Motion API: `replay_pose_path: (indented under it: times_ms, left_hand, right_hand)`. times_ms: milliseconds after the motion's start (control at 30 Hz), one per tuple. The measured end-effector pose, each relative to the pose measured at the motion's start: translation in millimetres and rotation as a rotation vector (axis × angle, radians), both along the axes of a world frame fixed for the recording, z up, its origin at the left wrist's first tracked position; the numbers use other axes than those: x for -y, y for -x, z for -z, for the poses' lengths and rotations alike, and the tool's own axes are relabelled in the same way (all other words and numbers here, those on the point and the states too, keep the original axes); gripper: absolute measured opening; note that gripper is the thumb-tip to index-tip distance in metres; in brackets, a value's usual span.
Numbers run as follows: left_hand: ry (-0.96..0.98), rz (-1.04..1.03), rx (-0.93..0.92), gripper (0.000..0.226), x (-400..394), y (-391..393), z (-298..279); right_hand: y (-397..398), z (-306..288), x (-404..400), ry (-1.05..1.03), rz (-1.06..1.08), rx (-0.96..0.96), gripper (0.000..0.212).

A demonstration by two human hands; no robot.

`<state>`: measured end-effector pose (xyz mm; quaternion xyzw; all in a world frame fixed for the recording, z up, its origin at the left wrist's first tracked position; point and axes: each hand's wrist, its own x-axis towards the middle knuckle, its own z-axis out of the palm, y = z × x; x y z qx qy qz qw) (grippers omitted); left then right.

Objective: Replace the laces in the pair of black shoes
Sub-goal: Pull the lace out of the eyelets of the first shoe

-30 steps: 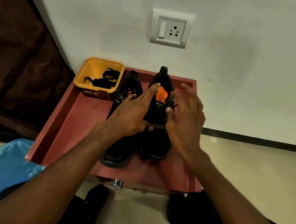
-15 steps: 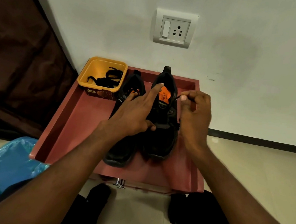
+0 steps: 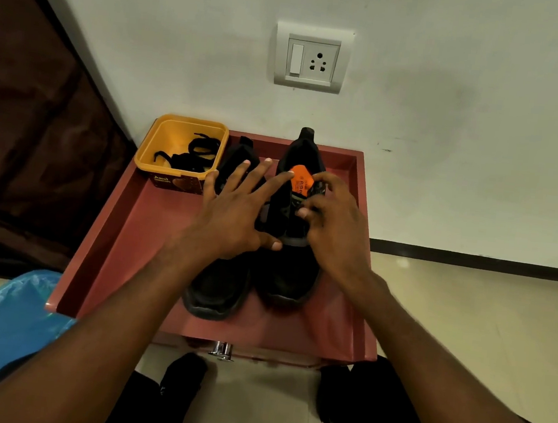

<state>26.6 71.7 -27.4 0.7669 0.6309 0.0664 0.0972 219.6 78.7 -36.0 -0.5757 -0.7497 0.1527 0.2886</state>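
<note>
Your right hand's fingers (image 3: 308,211) curl around the old lace on the right shoe (image 3: 292,247), while your left hand (image 3: 235,220) lies spread and flat, steadying the pair — you're likely unlacing, so next draw the lace free of its eyelets. Both shoes lie inside the red tray (image 3: 124,229), right of the yellow tub (image 3: 180,151), long axes toward the wall — toes toward you.

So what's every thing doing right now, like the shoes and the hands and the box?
Left hand: open, fingers spread over the shoes.
Right hand: fingers curled at the right shoe's lacing.
Right shoe: upright on the red tray.
Left shoe: upright beside it.
Yellow box: open, black laces inside.
</note>
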Motion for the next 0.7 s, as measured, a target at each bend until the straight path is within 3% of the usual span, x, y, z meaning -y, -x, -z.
replay_pose_path:
  times_ms: [133,200,367,400,433,567,633,700]
  left_hand:
    - [0.028,-0.022,0.041,0.121,-1.7,0.2,-1.4]
    - [0.043,-0.023,0.055,0.121,-1.9,0.3,-0.9]
    - [0.06,-0.031,0.067,0.121,-3.1,1.3,0.3]
    - [0.059,-0.03,0.071,0.121,-3.1,1.8,0.5]
    - [0.058,-0.029,0.073,0.121,-2.8,2.0,0.5]
    - [0.052,-0.03,0.076,0.121,-2.2,1.5,1.0]
    - [0.047,-0.031,0.071,0.12,-1.7,1.1,0.6]
    - [0.045,-0.032,0.069,0.12,-1.0,0.1,0.2]
  right_hand:
    - [-5.2,-20.8,-8.3,0.194,0.361,-0.671,0.02]
    - [-6.8,-26.2,-6.4,0.323,0.387,-0.959,0.028]
    - [-4.6,-29.7,-4.6,0.453,0.307,-1.429,0.024]
    - [-6.2,-28.8,-6.8,0.451,0.292,-1.366,0.023]
    - [-7.7,-28.7,-7.9,0.421,0.263,-1.172,0.021]
    - [-8.8,-19.2,-3.0,0.248,-0.059,-0.146,0.011]
    - [-5.8,-12.3,0.5,0.273,-0.182,0.111,0.022]
    - [-4.2,-12.6,2.5,0.283,-0.194,0.163,0.026]
